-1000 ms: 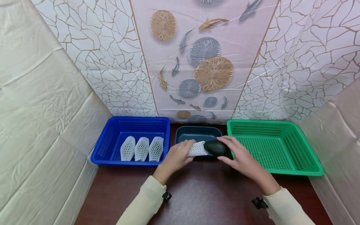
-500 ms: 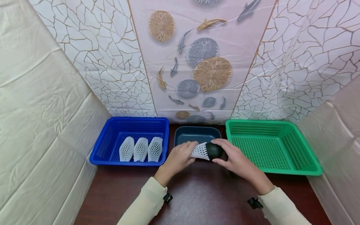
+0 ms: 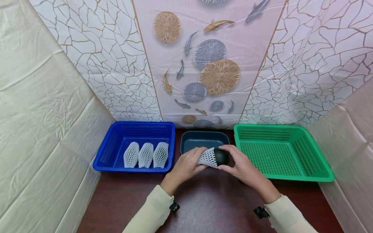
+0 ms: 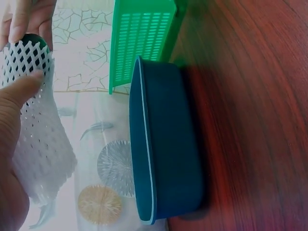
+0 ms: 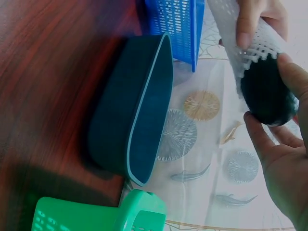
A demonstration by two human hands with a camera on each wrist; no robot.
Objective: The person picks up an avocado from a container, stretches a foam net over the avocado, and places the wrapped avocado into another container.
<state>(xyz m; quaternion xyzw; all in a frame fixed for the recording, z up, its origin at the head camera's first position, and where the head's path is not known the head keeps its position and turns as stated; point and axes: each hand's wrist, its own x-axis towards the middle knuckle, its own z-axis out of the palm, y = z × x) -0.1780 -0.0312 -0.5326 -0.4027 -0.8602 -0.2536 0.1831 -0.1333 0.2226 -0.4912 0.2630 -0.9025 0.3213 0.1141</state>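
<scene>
A dark green, smooth avocado (image 3: 222, 157) is partly inside a white foam net sleeve (image 3: 207, 157), above the front edge of the small dark teal tray. My left hand (image 3: 186, 164) grips the sleeve from the left, with the thumb lying over the mesh in the left wrist view. On the other side, my right hand (image 3: 241, 164) holds the bare end of the avocado between thumb and fingers. In the right wrist view the sleeve's open rim (image 5: 262, 52) circles the fruit, and its rounded end (image 5: 267, 96) sticks out.
Three white foam net sleeves (image 3: 146, 155) lie side by side in a blue basket (image 3: 97, 165) at the left. A teal tray (image 3: 205, 133) stands at the back middle. To the right is a green basket (image 3: 291, 176). Fabric walls surround the dark red table (image 3: 209, 200).
The avocado has gone deeper into the foam net sleeve, moving left. My right hand has come closer to my left hand, and less of the fruit shows.
</scene>
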